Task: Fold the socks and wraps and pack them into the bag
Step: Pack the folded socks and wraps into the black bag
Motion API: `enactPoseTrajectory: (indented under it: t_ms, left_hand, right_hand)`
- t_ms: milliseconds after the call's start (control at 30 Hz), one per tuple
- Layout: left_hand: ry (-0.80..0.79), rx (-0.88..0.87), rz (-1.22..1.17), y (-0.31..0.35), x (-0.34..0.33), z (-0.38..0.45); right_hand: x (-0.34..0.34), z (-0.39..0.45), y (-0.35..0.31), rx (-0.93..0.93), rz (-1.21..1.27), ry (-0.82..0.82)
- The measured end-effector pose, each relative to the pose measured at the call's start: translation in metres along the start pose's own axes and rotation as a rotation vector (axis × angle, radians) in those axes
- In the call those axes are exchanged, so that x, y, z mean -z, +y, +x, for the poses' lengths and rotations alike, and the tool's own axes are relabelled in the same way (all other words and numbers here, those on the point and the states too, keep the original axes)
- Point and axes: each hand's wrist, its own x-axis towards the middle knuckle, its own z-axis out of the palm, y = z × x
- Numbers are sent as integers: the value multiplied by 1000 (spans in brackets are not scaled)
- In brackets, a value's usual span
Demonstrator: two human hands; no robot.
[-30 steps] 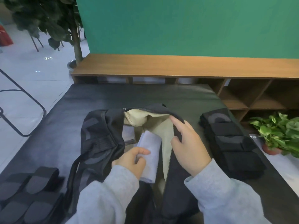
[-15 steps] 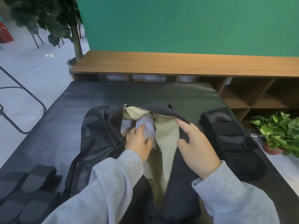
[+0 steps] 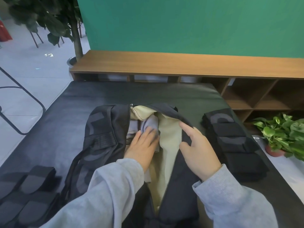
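Observation:
A black bag [image 3: 105, 129] with a cream lining lies unzipped in the middle of the dark table [image 3: 115, 94]. Inside its far end sits a folded light grey sock [image 3: 150, 123]. My left hand [image 3: 143, 145] lies flat on that sock with straight fingers, pressing it down into the bag. My right hand [image 3: 197, 150] pinches the right zipper edge of the bag and holds the flap up and open. Folded black wraps [image 3: 230, 142] are stacked at the right of the bag. More dark folded wraps [image 3: 28, 191] lie at the near left.
A wooden shelf unit [image 3: 181, 65] runs along the table's far side below a green wall. A potted plant [image 3: 283, 135] stands at the right edge, a tree trunk [image 3: 76, 38] at the far left, and a black metal frame [image 3: 21, 96] on the floor.
My left hand carried the grey sock from the bag's middle up into its far end, let go of its grip and now presses flat on it. My right hand kept holding the flap.

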Motion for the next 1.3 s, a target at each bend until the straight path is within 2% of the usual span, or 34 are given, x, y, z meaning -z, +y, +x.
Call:
enactPoseTrajectory:
  t_ms: [100,200,400,600,833,933,1133,1233,1300]
  left_hand:
    - [-109,-4,121,3,4,6]
    - [-116,81,146,0,4,16]
    - [-206,189,96,-9,5,37]
    - [-192,271,-46,-19,3,43]
    - [-142,213,-3,-8,-3,6]
    - [-240,132,-7,1,2,-16]
    - [-412,-18,147,13,15,-51]
    - [-439,-35,96,12,18,-59]
    - [-398,-41,49,10,17,-62]
  right_hand:
    - [-1,0,1,4,-14,-7]
    - [-2,-3,3,-9,-18,-9]
    - [-1,-6,2,-8,4,-33]
    - [-8,-10,-1,-10,40,-51]
    - [-6,-13,2,-35,77,-5]
    - [-3,-19,4,-38,79,27]
    - [4,-34,14,-55,76,87]
    - [7,-39,25,-88,71,111]
    - [9,-43,31,-101,65,89]
